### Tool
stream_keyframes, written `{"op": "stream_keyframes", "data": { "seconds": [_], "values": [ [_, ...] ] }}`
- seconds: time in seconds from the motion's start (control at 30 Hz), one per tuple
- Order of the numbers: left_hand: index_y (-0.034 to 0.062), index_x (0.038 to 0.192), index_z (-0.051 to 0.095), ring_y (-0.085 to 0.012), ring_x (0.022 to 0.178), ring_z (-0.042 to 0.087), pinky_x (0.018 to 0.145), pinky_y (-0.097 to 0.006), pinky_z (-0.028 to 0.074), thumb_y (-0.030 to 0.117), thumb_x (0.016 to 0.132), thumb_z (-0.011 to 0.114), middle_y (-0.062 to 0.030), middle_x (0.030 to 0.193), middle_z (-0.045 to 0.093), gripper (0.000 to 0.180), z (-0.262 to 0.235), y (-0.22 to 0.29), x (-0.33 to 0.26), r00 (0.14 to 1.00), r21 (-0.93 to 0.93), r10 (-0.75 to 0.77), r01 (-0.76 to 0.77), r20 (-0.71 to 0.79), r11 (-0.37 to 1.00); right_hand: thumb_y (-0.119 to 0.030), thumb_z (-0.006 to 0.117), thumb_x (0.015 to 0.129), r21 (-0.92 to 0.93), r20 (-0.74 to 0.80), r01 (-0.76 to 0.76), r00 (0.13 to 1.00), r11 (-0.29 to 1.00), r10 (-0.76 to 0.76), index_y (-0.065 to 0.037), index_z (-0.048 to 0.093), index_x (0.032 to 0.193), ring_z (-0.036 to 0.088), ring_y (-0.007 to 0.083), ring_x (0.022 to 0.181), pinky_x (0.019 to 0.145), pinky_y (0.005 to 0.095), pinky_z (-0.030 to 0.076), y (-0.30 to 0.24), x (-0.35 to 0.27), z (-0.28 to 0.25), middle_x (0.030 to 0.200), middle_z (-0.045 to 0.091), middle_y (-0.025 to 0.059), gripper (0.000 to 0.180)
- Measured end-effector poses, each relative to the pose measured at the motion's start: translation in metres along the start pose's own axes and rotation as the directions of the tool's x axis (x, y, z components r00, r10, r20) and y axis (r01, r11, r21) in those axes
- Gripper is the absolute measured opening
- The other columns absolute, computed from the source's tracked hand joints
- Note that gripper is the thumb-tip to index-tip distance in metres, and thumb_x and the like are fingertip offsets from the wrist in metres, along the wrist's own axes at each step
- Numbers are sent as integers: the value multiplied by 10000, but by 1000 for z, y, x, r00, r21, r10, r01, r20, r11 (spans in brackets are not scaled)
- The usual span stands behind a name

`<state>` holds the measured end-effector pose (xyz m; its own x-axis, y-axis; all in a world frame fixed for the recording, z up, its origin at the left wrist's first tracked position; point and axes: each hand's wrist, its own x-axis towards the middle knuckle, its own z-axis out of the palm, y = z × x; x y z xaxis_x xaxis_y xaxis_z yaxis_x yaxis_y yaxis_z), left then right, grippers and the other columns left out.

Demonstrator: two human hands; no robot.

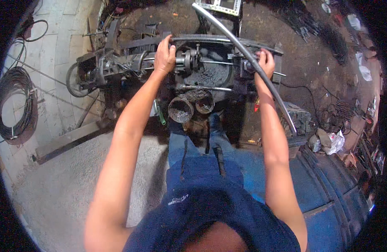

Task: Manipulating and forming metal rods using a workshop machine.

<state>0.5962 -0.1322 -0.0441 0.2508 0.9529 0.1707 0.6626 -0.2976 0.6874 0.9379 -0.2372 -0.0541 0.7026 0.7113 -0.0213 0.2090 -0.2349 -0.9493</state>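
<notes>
1. Your left hand (165, 56) is loosely curling at the machine's (187, 61) far edge; can't tell its grip.
2. Your half-curled right hand (265, 63) is hovering or gripping beside the gray bar (245, 51), can't tell.
3. Bar's long axis is slanting across the machine's right end, far-left to near-right.

"What's carrying all this?"

"Mostly the brown floor (302, 63). The machine (187, 61) stands on it, with grey grit (208, 75) heaped in its middle."

"And to the right?"

"A bundle of dark rods (304, 29) lies at the far side, white scraps (363, 69) out toward the edge, a tangle of wire (336, 111) nearer, then crumpled plastic (336, 142)."

"The left?"

"Grey concrete (67, 185), a beam (71, 140) lying along its far edge. Past that, a black coil (29, 101) rests against pale slabs (50, 42); floor or wall, I can't tell."
</notes>
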Motion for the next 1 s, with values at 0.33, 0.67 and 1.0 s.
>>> {"op": "stream_keyframes", "data": {
  "seconds": [0.33, 0.67, 1.0],
  "values": [
    [-14, 1051, 624, -261, 927, 628, 844, -353, 477, 161, 911, 605, -142, 1013, 655, 225, -59, 55, -178, 902, -57, -249, 244, -353, 968, -186, 625, 840, -492, 329, 196, 944, 848, -28, 8, 537, 1202, 556, 378, 1057, 892, 435, 452, -69, -170, -80, 1102, 584, 214, 420],
    [-35, 910, 578, -299, 808, 593, 729, -407, 456, 168, 790, 681, -189, 931, 626, 257, -74, -8, -305, 779, 53, -488, 549, -394, 834, -108, 634, 739, -228, 280, 487, 862, 843, -422, -29, 494, 888, 567, 380, 786, 704, 445, 452, -183, -97, -56, 807, 528, 198, 219],
    [13, 1237, 547, -405, 1121, 565, 940, -450, 434, 483, 906, 535, -252, 1152, 619, 575, -63, 1, -287, 613, 119, -787, 778, 65, 616, -539, 346, 964, -680, 458, 408, 885, 609, -82, -80, 622, 1124, 544, 375, 1135, 971, 533, 382, -149, -48, -17, 1174, 580, 203, 558]
  ]
}}
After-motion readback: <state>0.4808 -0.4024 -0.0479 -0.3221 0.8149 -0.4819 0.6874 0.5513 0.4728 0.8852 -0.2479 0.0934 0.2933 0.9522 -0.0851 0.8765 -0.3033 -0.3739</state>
